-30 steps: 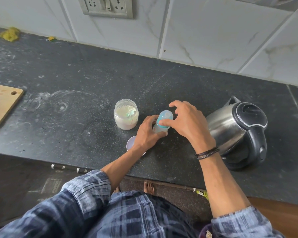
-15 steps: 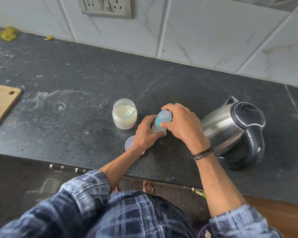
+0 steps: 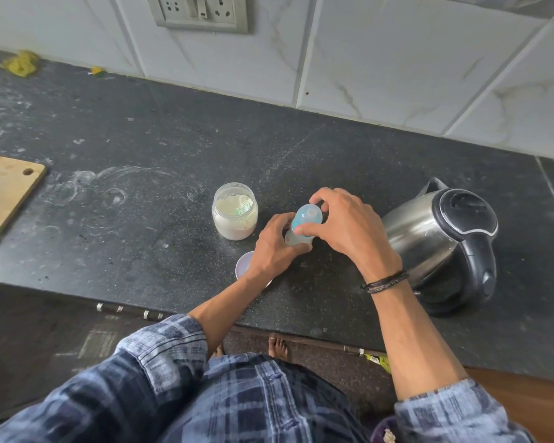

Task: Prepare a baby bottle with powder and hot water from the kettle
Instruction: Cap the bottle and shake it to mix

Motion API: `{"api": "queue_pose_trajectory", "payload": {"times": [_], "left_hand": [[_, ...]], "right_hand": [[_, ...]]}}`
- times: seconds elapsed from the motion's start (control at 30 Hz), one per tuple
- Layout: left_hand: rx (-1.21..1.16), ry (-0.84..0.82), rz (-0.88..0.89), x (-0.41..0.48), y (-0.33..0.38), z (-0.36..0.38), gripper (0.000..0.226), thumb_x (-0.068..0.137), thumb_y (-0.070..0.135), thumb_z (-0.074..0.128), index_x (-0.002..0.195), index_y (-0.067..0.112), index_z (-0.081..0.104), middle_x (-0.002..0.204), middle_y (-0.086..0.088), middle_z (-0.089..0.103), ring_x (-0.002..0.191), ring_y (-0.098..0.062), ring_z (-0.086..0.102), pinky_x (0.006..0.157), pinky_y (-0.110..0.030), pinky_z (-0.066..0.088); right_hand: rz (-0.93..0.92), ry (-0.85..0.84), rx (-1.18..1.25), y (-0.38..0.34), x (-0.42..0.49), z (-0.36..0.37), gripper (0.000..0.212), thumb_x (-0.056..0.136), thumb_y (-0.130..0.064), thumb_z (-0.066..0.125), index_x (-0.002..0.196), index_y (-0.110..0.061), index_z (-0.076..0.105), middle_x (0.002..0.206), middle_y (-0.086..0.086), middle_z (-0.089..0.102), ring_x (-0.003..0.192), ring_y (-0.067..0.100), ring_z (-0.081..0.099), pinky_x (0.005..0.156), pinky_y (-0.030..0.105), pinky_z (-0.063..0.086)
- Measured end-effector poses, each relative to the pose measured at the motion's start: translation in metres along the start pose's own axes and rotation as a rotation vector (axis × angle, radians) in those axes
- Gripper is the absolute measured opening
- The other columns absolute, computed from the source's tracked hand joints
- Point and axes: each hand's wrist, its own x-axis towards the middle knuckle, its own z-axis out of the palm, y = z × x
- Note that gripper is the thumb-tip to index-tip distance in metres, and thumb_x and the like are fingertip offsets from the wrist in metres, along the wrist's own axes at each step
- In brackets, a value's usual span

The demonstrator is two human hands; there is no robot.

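Note:
A small clear baby bottle with a teal ring and a clear cap stands on the dark counter. My left hand grips the bottle's body from the left. My right hand curls over the top, thumb and fingers round the cap. An open glass jar of white powder stands just left of the bottle. The steel kettle with a black lid and handle sits right of my right hand, lid down.
A pale round lid lies partly under my left wrist near the counter's front edge. A wooden cutting board lies at the far left. A wall socket is mounted on the tiled backsplash. Yellow scraps lie at the back left.
My right hand has shifted its fingers round the cap between frames while my left hand keeps its hold on the bottle. Jar and kettle have stayed put.

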Motion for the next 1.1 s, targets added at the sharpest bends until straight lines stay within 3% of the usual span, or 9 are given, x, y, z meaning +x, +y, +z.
{"api": "queue_pose_trajectory", "payload": {"times": [0.2, 0.3, 0.43, 0.53, 0.6, 0.7, 0.87, 1.0, 1.1], "left_hand": [[-0.007, 0.005, 0.007, 0.000, -0.001, 0.001, 0.063, 0.076, 0.029, 0.086, 0.132, 0.019, 0.058, 0.123, 0.005, 0.060, 0.109, -0.011, 0.058, 0.090, -0.021, 0.045], [-0.006, -0.003, 0.000, 0.001, 0.000, 0.001, 0.063, 0.078, 0.029, 0.086, 0.133, 0.019, 0.057, 0.124, 0.004, 0.060, 0.109, -0.011, 0.057, 0.087, -0.018, 0.043], [-0.007, 0.002, 0.001, 0.000, 0.000, 0.001, 0.063, 0.078, 0.028, 0.085, 0.133, 0.018, 0.057, 0.124, 0.003, 0.060, 0.108, -0.012, 0.057, 0.085, -0.015, 0.041], [-0.017, 0.008, 0.016, -0.001, 0.001, 0.001, 0.061, 0.077, 0.029, 0.086, 0.131, 0.020, 0.059, 0.122, 0.006, 0.060, 0.108, -0.010, 0.058, 0.087, -0.017, 0.042], [-0.016, 0.008, 0.020, -0.001, 0.001, 0.000, 0.061, 0.077, 0.029, 0.086, 0.131, 0.021, 0.059, 0.120, 0.008, 0.060, 0.107, -0.008, 0.057, 0.085, -0.014, 0.040], [-0.014, 0.008, 0.027, -0.002, 0.002, -0.001, 0.060, 0.077, 0.029, 0.086, 0.130, 0.019, 0.059, 0.119, 0.007, 0.060, 0.105, -0.009, 0.057, 0.086, -0.019, 0.043], [-0.014, 0.013, 0.031, -0.002, 0.003, -0.001, 0.062, 0.078, 0.031, 0.086, 0.132, 0.020, 0.059, 0.122, 0.006, 0.061, 0.108, -0.010, 0.057, 0.092, -0.027, 0.046], [-0.021, 0.007, 0.034, -0.002, 0.004, -0.002, 0.063, 0.079, 0.031, 0.086, 0.134, 0.019, 0.059, 0.125, 0.004, 0.061, 0.108, -0.010, 0.057, 0.094, -0.026, 0.047], [-0.013, 0.017, 0.051, -0.003, 0.005, -0.002, 0.062, 0.079, 0.032, 0.086, 0.133, 0.017, 0.059, 0.125, 0.003, 0.061, 0.108, -0.010, 0.056, 0.094, -0.026, 0.046]], "right_hand": [[-0.064, -0.039, 0.001, 0.000, 0.003, 0.001, 0.052, 0.082, -0.037, 0.086, 0.129, -0.032, 0.064, 0.118, -0.007, 0.065, 0.102, 0.022, 0.068, 0.080, 0.037, 0.052], [-0.023, 0.013, -0.011, 0.000, 0.002, 0.007, 0.050, 0.078, -0.054, 0.085, 0.116, -0.028, 0.062, 0.108, -0.006, 0.062, 0.092, 0.022, 0.065, 0.069, 0.034, 0.045], [-0.047, 0.013, -0.002, 0.002, 0.003, 0.007, 0.074, 0.074, -0.062, 0.084, 0.135, -0.032, 0.057, 0.121, -0.006, 0.061, 0.098, 0.020, 0.066, 0.072, 0.035, 0.046], [-0.075, -0.006, 0.004, 0.000, 0.001, 0.012, 0.059, 0.082, -0.041, 0.086, 0.134, -0.032, 0.060, 0.121, -0.005, 0.061, 0.104, 0.024, 0.067, 0.074, 0.033, 0.045], [-0.033, 0.010, 0.001, -0.001, 0.000, 0.016, 0.053, 0.081, -0.047, 0.085, 0.125, -0.030, 0.061, 0.115, -0.004, 0.061, 0.097, 0.026, 0.067, 0.072, 0.033, 0.045], [0.001, 0.011, -0.007, 0.000, 0.000, 0.017, 0.074, 0.073, -0.064, 0.084, 0.132, -0.030, 0.055, 0.119, -0.001, 0.059, 0.097, 0.026, 0.066, 0.071, 0.034, 0.043], [-0.035, 0.003, 0.002, 0.000, -0.003, 0.021, 0.067, 0.081, -0.039, 0.086, 0.139, -0.030, 0.053, 0.125, -0.002, 0.061, 0.110, 0.028, 0.066, 0.078, 0.038, 0.048], [0.001, 0.004, -0.018, 0.000, -0.005, 0.024, 0.085, 0.075, -0.054, 0.088, 0.144, -0.027, 0.046, 0.127, 0.006, 0.057, 0.112, 0.030, 0.059, 0.080, 0.041, 0.050], [-0.054, -0.012, 0.016, 0.000, -0.008, 0.026, 0.089, 0.078, -0.039, 0.089, 0.151, -0.030, 0.039, 0.134, 0.005, 0.055, 0.118, 0.030, 0.057, 0.086, 0.043, 0.051]]}}
